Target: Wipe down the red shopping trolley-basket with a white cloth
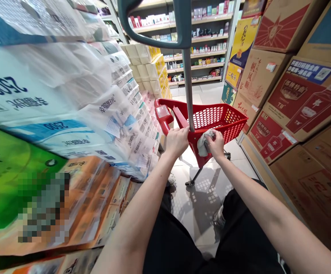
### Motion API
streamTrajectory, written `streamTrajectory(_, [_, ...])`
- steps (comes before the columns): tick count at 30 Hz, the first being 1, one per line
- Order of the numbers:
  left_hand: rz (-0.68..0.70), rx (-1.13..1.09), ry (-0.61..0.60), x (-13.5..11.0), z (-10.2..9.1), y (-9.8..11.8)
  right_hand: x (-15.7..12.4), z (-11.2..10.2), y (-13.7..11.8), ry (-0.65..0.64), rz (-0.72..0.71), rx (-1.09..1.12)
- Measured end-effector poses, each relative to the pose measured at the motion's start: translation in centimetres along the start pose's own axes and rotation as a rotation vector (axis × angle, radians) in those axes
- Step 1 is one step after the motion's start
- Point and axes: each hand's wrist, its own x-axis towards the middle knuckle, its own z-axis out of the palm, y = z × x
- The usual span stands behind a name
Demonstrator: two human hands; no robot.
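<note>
A red plastic shopping cart (234,121) with perforated sides stands in front of me on a grey pole and dark wheels. My left hand (177,141) is closed around the near left part of its red rim, beside the pole. In my right hand (216,144) is a crumpled pale cloth (203,144), pressed against the near outer side of the basket. The cart's grey pole (187,76) rises to a dark grey looped handle (154,42) at the top of the view. My fingertips on the rim are partly hidden.
Wrapped tissue packs (97,99) are piled high along the left. Cardboard boxes (305,99) with red print are stacked along the right. Shelves (208,38) of small packaged goods stand across the back. My legs straddle the tiled floor (202,213) below the cart.
</note>
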Motion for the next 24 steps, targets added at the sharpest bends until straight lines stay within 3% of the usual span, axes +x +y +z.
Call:
streamTrajectory(5, [0.016,-0.025,-0.058,0.1,-1.2,-0.9,1.5,-1.3,-4.5,-0.094,-0.167,-0.043])
streamTrajectory(9, [-0.008,-0.072,-0.121,0.2,-1.9,-2.5,0.9,-1.5,-4.7,-0.175,-0.287,-0.126])
streamTrajectory(11, [-0.001,-0.101,-0.094,0.2,-1.8,-3.4,0.7,-1.8,-4.2,-0.217,-0.326,-0.102])
streamTrajectory(15, [-0.046,-0.099,-0.004,0.1,-0.9,-4.2,1.0,-1.6,-4.6,-0.25,-0.286,0.031])
streamTrajectory(21, [-0.071,-0.132,0.051,-0.4,-0.3,-3.6,3.1,1.7,-8.9,-0.27,-0.134,0.382])
streamTrajectory(24, [-0.081,-0.147,0.062,-0.8,-0.4,-3.5,4.2,2.6,-8.9,-0.317,-0.089,0.371])
